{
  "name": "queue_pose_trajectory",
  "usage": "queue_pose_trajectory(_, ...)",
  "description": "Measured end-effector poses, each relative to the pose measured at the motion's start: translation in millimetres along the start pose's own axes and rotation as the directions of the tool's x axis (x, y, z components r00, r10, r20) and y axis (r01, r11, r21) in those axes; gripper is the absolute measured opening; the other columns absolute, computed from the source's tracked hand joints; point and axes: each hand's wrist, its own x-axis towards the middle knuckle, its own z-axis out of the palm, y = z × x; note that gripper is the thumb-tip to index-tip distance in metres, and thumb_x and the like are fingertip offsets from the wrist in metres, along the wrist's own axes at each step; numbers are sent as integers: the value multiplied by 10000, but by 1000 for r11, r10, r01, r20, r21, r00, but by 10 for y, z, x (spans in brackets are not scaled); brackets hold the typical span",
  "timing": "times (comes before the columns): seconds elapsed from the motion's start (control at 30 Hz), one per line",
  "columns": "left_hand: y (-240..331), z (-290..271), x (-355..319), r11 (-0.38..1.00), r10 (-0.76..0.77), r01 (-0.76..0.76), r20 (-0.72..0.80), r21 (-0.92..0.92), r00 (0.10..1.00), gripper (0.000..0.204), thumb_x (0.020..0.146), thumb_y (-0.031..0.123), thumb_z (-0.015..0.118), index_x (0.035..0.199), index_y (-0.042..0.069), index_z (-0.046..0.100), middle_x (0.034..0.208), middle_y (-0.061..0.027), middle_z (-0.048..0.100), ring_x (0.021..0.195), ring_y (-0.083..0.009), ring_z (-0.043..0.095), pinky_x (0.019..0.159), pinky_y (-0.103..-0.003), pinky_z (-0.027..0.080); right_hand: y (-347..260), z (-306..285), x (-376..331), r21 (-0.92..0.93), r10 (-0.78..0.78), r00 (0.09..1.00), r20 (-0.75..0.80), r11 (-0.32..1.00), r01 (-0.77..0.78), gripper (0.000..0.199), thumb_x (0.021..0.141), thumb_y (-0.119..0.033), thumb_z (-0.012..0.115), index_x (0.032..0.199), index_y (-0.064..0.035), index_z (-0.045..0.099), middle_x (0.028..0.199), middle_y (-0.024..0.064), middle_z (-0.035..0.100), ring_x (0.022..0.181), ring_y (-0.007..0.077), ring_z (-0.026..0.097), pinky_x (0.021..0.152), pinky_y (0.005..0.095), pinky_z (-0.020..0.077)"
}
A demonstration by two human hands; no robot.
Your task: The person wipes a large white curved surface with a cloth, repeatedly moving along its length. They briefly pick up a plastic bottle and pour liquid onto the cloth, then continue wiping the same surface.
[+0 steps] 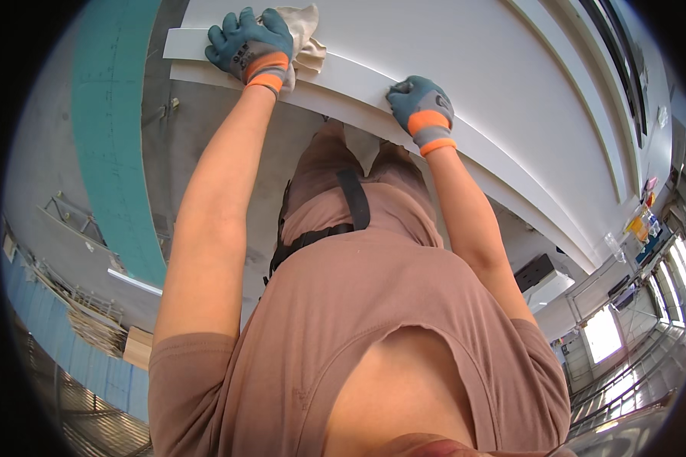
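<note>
My left hand (249, 44), in a teal-and-grey glove with an orange cuff, rests on the left end of a long white strip (343, 68). A crumpled cream cloth (305, 36) bunches out beside and below its palm, held under the hand. Its fingertips point away from me, slightly apart. Farther right along the same strip, my right hand (421, 105) wears a matching glove. The fingers there are curled closed over the strip's edge, with their tips hidden.
A large white panel surface (465, 38) spreads beyond the strip, with further long white strips (579, 76) and dark bars (621, 61) on its right. A teal board (110, 114) stands at left. Small bright items (640, 225) lie at far right, near a dark-and-white box (543, 280).
</note>
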Motion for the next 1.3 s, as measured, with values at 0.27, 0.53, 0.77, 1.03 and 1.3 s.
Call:
queue_pose_trajectory(0.27,3,-16,-1,999,0,1,6,-54,1000,454,917,506,598,1114,161,817,1201,-45,755,1195,-316,593,1032,-527,399,-127,28,29,-38,14,1000,-25,999,-15,230,862,-356,702,907,-149,792,908,127,784,875,379,728,797,449,573)
queue_pose_trajectory(0.53,32,-40,-59,998,36,-39,-48,-56,998,435,924,465,613,1125,130,802,1201,-73,739,1220,-336,573,1039,-538,399,-153,-18,12,-69,51,999,-15,996,-52,244,843,-349,750,922,-126,809,879,123,788,835,326,739,790,414,566)
queue_pose_trajectory(0.77,11,-13,0,998,69,-70,-87,-8,994,477,920,506,582,1140,151,811,1199,-46,741,1194,-315,575,1031,-523,387,-143,23,23,-60,21,999,-46,998,-24,236,857,-345,747,917,-126,807,864,109,786,820,315,730,784,399,564)
queue_pose_trajectory(1.03,-2,-45,18,999,0,1,20,-45,1000,490,922,515,570,1168,164,806,1231,-50,745,1232,-320,567,1061,-517,372,-41,-3,49,6,32,999,44,999,-32,224,858,-353,728,927,-150,794,936,125,790,907,356,739,833,429,576)
queue_pose_trajectory(1.3,177,-334,-155,994,54,-61,-73,-91,996,327,925,352,649,1066,82,766,1159,-117,710,1239,-383,568,1046,-572,412,-61,-51,19,-67,9,1000,29,998,-7,205,866,-327,714,901,-139,785,924,130,786,877,367,731,799,454,571)
